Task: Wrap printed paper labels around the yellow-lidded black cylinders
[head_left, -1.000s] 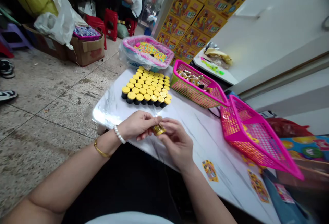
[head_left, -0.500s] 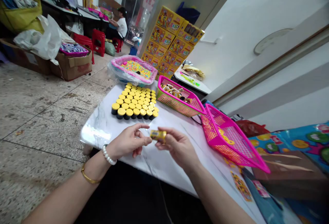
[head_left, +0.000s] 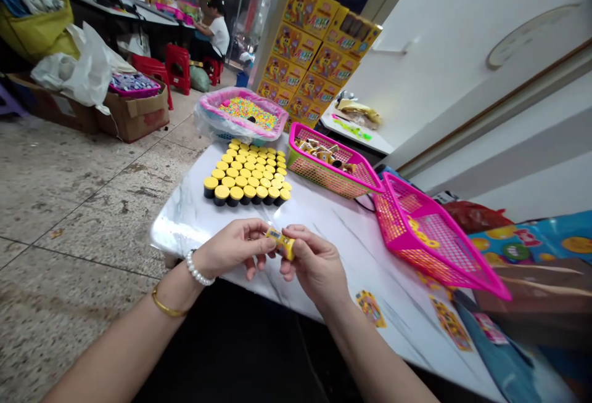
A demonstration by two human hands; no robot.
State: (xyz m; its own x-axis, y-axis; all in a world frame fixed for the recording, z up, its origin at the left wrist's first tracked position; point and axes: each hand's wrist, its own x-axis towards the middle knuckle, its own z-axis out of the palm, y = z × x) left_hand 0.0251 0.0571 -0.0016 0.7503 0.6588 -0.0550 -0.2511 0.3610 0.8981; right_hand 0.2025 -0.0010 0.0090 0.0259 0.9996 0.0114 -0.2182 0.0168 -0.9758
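Both hands meet over the near edge of a white marble table (head_left: 194, 224). My left hand (head_left: 231, 249) and my right hand (head_left: 312, 264) pinch the two ends of a small yellow labelled tube (head_left: 282, 243), fingers closed on it. Behind them stands a block of several black tubes with yellow caps (head_left: 247, 175). A pink basket (head_left: 335, 166) holding several small packed items sits further back, and a second, tilted pink basket (head_left: 430, 243) lies to the right.
A plastic-lined tub of coloured candy (head_left: 243, 113) sits at the table's far end. Stickers (head_left: 370, 307) lie on the table near my right arm. Yellow cartons (head_left: 314, 52) are stacked behind. Another person (head_left: 215, 27) sits far back by red stools (head_left: 178, 64). A cardboard box (head_left: 134, 110) stands on the floor at left.
My hands have closed together on the yellow tube, the left fingers now gripping its end. The view has tilted slightly.
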